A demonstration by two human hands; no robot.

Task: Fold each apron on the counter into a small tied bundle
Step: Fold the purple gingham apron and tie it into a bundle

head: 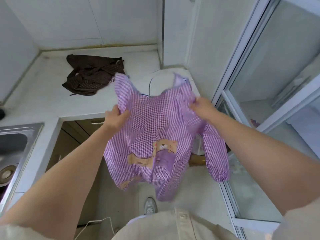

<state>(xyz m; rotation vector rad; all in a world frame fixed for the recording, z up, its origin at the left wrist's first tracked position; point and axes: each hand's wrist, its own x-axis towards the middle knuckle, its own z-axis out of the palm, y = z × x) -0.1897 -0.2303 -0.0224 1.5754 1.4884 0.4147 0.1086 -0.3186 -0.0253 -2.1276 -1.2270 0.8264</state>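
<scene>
A purple checked apron [155, 125] with sleeves and a bear patch hangs in the air in front of me, below the counter's edge. My left hand [115, 116] grips its left shoulder. At the right shoulder, my right hand [201, 105] pinches the cloth. One sleeve dangles at the right. A dark brown striped apron [94, 75] lies crumpled on the white counter [43, 87], farther back and to the left, apart from both hands.
A steel sink [15, 146] is set in the counter at the left. Tiled walls close the corner behind. A glass sliding door with a white frame [245, 84] stands at the right. My shoe [149, 206] is on the floor below.
</scene>
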